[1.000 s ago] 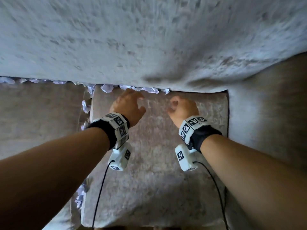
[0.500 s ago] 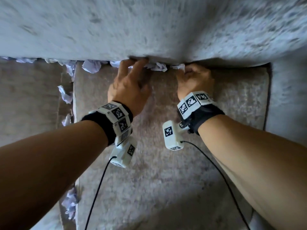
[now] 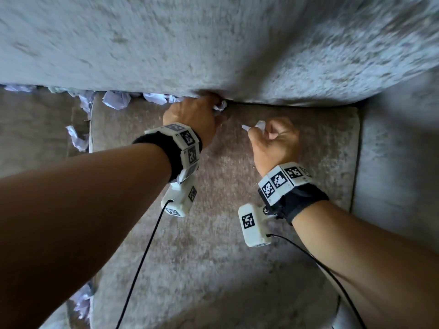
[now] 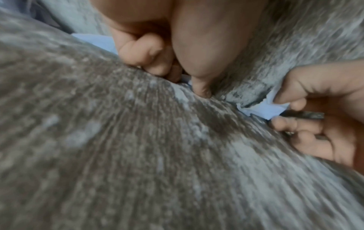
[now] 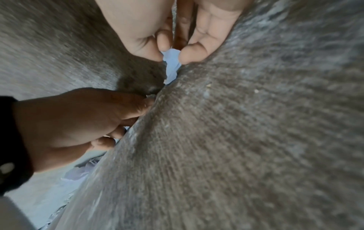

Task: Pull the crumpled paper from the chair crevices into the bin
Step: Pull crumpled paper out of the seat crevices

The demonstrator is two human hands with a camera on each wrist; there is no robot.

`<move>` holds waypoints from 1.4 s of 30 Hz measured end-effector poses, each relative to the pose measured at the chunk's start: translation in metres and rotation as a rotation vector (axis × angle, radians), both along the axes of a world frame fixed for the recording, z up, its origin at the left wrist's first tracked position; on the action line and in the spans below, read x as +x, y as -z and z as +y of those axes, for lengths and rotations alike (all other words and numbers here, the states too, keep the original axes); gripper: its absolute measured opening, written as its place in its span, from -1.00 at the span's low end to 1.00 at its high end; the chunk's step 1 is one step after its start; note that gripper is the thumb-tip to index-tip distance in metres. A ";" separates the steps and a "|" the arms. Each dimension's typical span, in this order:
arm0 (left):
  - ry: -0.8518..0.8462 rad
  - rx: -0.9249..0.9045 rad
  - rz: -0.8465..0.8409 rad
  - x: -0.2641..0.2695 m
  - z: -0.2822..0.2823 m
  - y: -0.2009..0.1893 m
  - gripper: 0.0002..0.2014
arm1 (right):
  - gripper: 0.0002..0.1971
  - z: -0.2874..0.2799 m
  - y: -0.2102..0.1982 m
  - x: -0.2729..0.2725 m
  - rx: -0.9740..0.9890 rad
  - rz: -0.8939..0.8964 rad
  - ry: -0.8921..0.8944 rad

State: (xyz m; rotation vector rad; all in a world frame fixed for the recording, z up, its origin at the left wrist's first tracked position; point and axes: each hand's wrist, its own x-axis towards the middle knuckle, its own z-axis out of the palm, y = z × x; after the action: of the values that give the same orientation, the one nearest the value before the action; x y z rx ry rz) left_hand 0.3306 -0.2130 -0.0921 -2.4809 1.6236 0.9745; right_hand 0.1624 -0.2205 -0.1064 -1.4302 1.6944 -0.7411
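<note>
While gripping paper scrap (image 3: pixel 255 126) | right hand (image 3: pixel 275 141) | no legible writing

Black cables (image 3: pixel 140 264) from wrist cameras (image 3: pixel 253 225)

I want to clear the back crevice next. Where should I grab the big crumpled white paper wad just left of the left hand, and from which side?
Take the crumpled white paper wad by its bulging lower front, which sticks out over the grey seat cushion. Come from the front, above the seat: its upper part seems tucked under the backrest, so pull toward yourself.
</note>
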 end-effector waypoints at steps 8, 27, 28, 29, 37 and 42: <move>0.047 -0.059 0.046 -0.017 0.035 -0.011 -0.75 | -0.66 0.001 -0.014 0.004 0.014 0.038 -0.043; -0.303 -0.200 0.351 0.088 0.135 -0.031 -0.79 | -0.66 0.008 -0.013 0.157 0.196 0.352 -0.491; -0.323 -0.200 0.338 0.094 0.142 -0.029 -0.82 | -0.66 0.008 -0.009 0.164 0.197 0.354 -0.460; -0.332 -0.195 0.328 0.100 0.148 -0.026 -0.83 | -0.64 0.007 -0.005 0.169 0.203 0.347 -0.418; -0.478 -0.147 0.414 0.128 0.169 -0.025 -0.74 | -0.47 0.000 0.009 0.189 0.289 0.365 -0.221; -0.539 -0.126 0.313 0.135 0.157 -0.028 -0.75 | -0.73 0.002 0.009 0.191 0.304 0.168 -0.241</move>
State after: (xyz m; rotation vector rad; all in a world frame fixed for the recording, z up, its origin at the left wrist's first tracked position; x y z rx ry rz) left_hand 0.4652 -0.0556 -0.0639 -3.0635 1.1036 1.4109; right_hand 0.3530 -0.2188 -0.1158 -1.4746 1.6373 -0.2248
